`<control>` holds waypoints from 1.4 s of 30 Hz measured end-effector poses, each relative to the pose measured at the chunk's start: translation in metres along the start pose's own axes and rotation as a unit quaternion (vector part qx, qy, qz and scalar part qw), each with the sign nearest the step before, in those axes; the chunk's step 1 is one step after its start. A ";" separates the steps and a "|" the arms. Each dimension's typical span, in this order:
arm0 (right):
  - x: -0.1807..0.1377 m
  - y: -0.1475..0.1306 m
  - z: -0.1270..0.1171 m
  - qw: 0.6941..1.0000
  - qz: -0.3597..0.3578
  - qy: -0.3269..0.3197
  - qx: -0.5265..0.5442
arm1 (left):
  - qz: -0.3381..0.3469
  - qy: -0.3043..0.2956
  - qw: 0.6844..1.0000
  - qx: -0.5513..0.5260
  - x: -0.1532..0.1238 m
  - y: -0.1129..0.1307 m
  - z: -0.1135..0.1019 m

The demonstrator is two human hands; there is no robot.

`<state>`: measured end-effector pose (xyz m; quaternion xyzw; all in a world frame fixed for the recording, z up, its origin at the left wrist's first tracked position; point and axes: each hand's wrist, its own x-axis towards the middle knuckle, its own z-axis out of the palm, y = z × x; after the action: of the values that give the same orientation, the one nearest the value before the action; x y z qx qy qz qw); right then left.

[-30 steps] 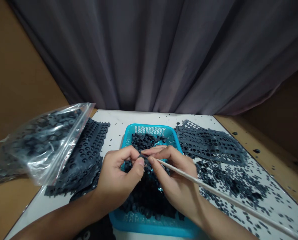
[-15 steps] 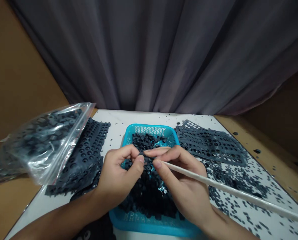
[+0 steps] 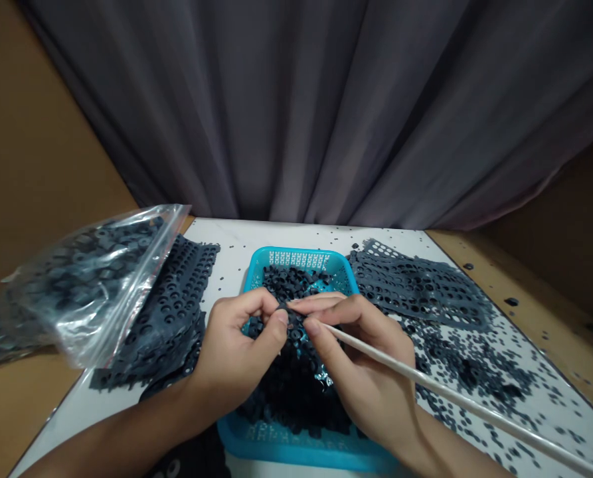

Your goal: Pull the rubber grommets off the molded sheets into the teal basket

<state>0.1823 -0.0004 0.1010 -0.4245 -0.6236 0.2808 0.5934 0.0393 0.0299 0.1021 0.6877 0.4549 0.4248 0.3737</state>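
Over a blue plastic basket (image 3: 301, 454) filled with small black rubber parts (image 3: 296, 392), both my hands meet near the middle. My left hand (image 3: 244, 345) pinches a small black rubber part (image 3: 285, 309) between thumb and forefinger, mostly hidden by the fingertips. In my right hand (image 3: 370, 358) is a thin white stick (image 3: 455, 392), gripped between thumb and fingers like a pen. Its near end runs off the lower right; its tip points at the part in my left hand, and I cannot see whether it touches.
A clear zip bag (image 3: 97, 279) of black parts leans at left over dimpled black rubber sheets (image 3: 176, 285). Perforated black sheets (image 3: 420, 285) lie at right, with many small black discs (image 3: 475, 372) scattered on the white tabletop (image 3: 216, 229). A grey curtain (image 3: 286, 106) hangs behind.
My right hand and the stick's far end have tilted slightly, the stick's outer end sitting lower. My left hand stays nearly still.
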 end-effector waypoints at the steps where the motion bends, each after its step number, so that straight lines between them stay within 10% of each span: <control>1: 0.000 0.000 0.000 1.000 -0.003 0.001 -0.005 | 0.001 0.001 1.000 0.000 0.000 0.000 0.000; 42: 0.001 -0.001 -0.003 1.000 0.019 -0.016 -0.019 | 0.017 0.004 1.000 0.011 -0.001 0.000 -0.001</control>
<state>0.1852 -0.0009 0.1026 -0.4430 -0.6301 0.2863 0.5699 0.0378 0.0288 0.1022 0.6976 0.4491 0.4289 0.3574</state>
